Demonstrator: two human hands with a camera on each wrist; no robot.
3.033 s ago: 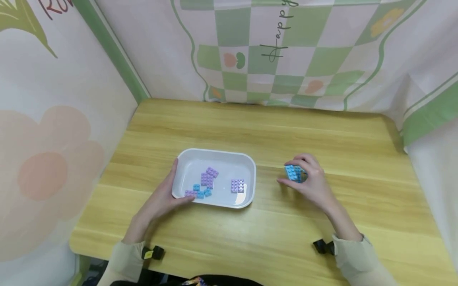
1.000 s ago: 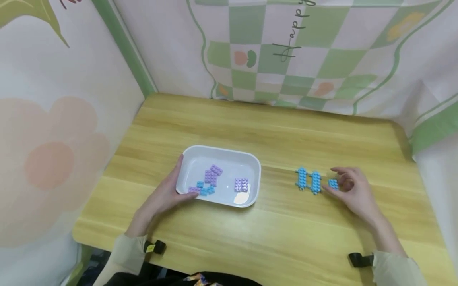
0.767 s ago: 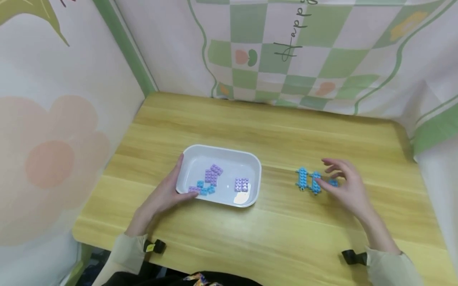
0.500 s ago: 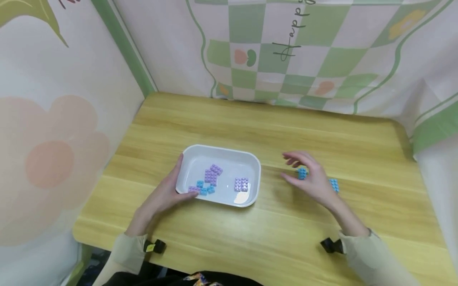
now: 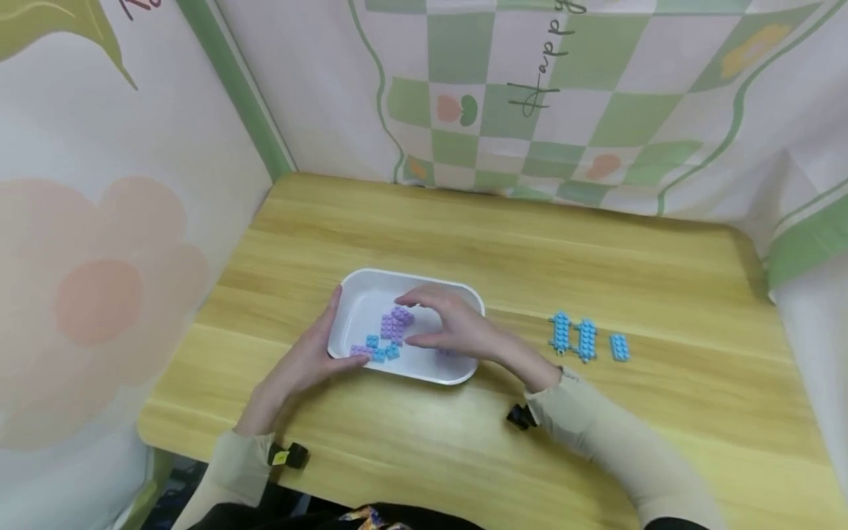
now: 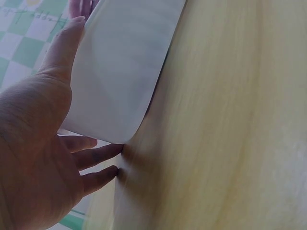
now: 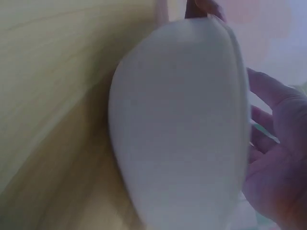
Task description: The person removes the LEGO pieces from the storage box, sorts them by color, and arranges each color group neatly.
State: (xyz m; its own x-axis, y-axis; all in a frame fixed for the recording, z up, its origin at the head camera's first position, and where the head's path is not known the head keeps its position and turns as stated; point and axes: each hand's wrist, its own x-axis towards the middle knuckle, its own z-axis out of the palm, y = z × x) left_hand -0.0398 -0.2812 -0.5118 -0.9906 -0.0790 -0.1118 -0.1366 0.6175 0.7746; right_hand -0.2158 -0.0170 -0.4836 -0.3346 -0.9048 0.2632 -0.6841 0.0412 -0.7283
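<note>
Clumped purple blocks (image 5: 392,327), at least two, lie in the tray (image 5: 361,303) just left of my right hand (image 5: 456,322), the nearer one, its fingers spread. The clump stretches away from me. My left hand (image 5: 306,355) grips the tray's left end, near three blue blocks (image 5: 379,355) and one purple block (image 5: 361,350); another purple block (image 5: 446,352) is partly hidden beneath my right hand. Right of that, on the desk (image 5: 689,316): two pegged blue pieces (image 5: 587,340), one plain brick (image 5: 620,347), blue.

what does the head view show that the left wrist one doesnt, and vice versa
Only head: purple bricks and small blue bricks inside the white tray, plus blue pieces on the table. Only left wrist: the palm side of the left hand, with its lower fingers near the table. Both: white tray, left hand, table and checked cloth.
</note>
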